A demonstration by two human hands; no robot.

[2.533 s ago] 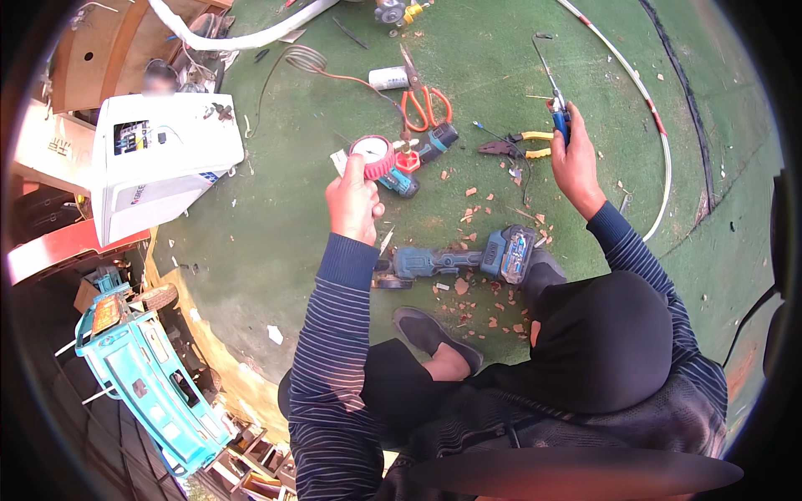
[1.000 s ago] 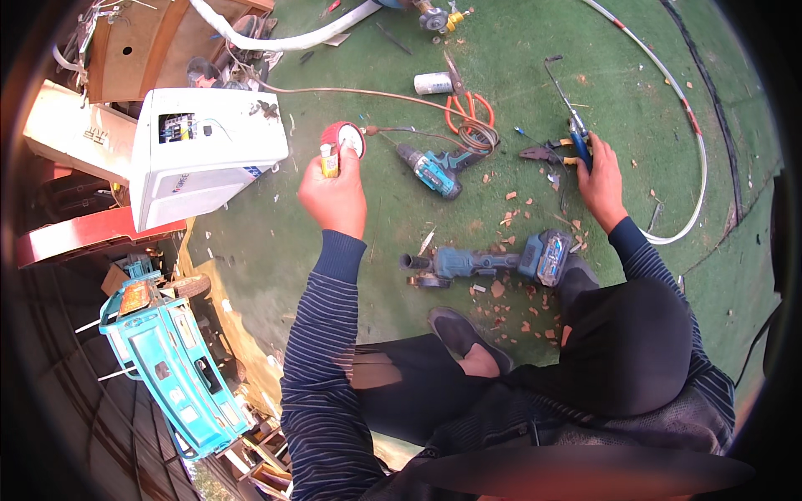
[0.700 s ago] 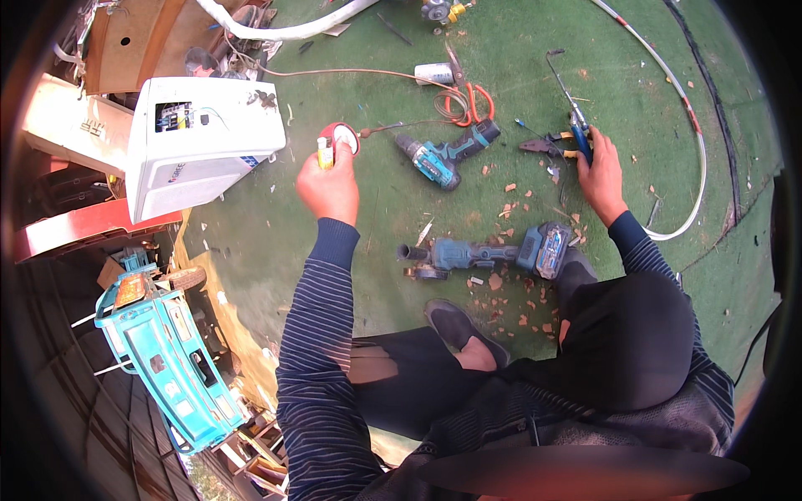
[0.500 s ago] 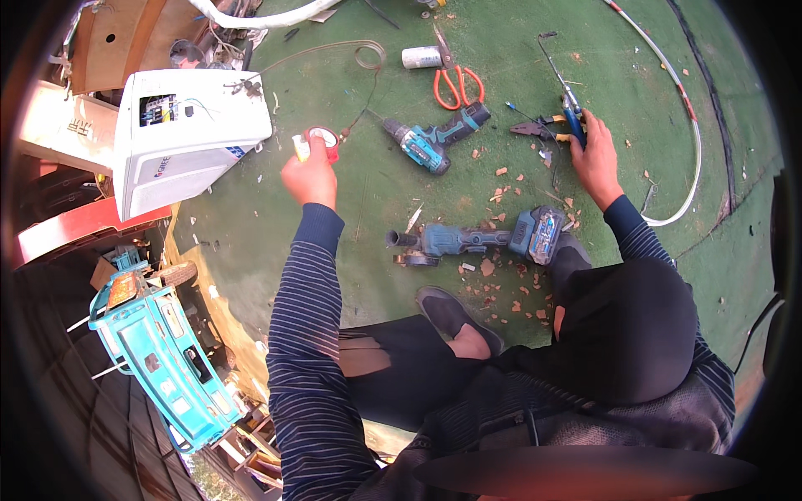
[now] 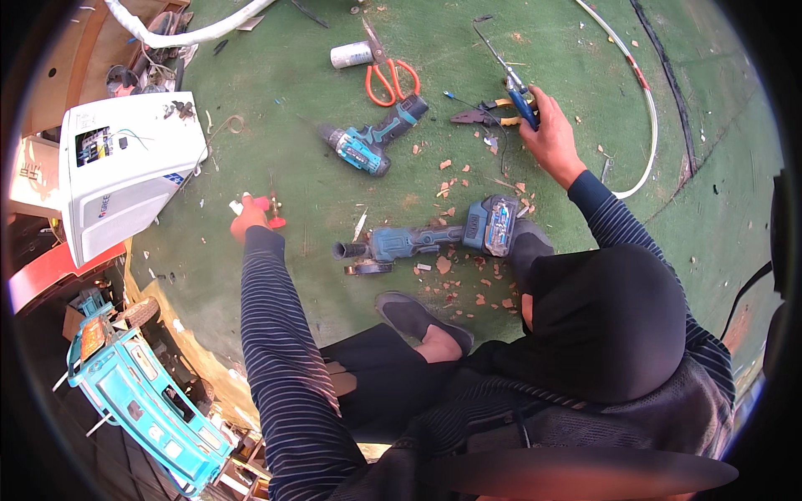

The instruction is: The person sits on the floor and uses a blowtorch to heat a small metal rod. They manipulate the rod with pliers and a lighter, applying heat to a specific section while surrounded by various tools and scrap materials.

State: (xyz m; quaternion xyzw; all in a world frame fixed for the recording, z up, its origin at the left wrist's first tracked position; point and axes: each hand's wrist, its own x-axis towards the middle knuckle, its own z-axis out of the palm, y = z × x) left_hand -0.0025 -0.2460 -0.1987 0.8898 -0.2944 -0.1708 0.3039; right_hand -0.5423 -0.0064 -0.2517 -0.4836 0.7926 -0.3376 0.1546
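Note:
My left hand (image 5: 250,220) is closed around a small white piece and a red round-rimmed thing (image 5: 274,220) with a brass-coloured fitting; its exact kind is unclear. It hovers over or near the green floor, to the right of a white appliance casing (image 5: 125,196). My right hand (image 5: 551,138) has its fingers around the blue handle of a torch-like tool (image 5: 521,104) with a thin, bent metal tube. Beside that handle lie pliers (image 5: 474,117) with yellow-and-black grips. Between my hands rest a teal cordless drill (image 5: 363,150) and a blue angle grinder (image 5: 413,242).
Orange-handled scissors (image 5: 393,82) lie against a white cylindrical can (image 5: 351,55). Broken reddish chips (image 5: 444,265) litter the floor around the grinder and my shoe (image 5: 409,317). A white hose (image 5: 652,125) curves at the right; a turquoise vehicle (image 5: 150,409) stands lower left.
The whole view has shifted, so the scene sits further left. My left hand has come nearer to me, and the red thing in it has turned. My right hand stays at the blue handle.

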